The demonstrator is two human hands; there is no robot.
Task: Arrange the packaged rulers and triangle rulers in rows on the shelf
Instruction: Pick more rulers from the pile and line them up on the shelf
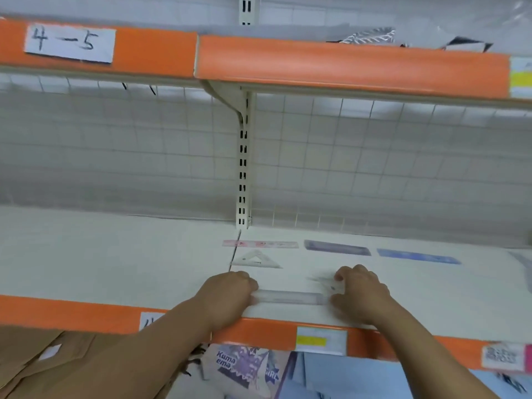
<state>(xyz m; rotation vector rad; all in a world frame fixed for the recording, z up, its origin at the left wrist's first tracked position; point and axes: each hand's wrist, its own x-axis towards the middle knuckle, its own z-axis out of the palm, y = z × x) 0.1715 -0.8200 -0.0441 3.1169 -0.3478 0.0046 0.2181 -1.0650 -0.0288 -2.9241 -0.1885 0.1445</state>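
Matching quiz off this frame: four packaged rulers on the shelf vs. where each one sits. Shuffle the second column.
Things:
1. pink ruler
2. blue ruler
3. triangle ruler
4. clear ruler

Places:
A. held at its ends by the left hand and right hand, near the front edge of the shelf
B. back row, far left
C. back row, right of the purple ruler
D. just in front of the pink ruler

Pairs: 1-B, 2-C, 3-D, 4-A
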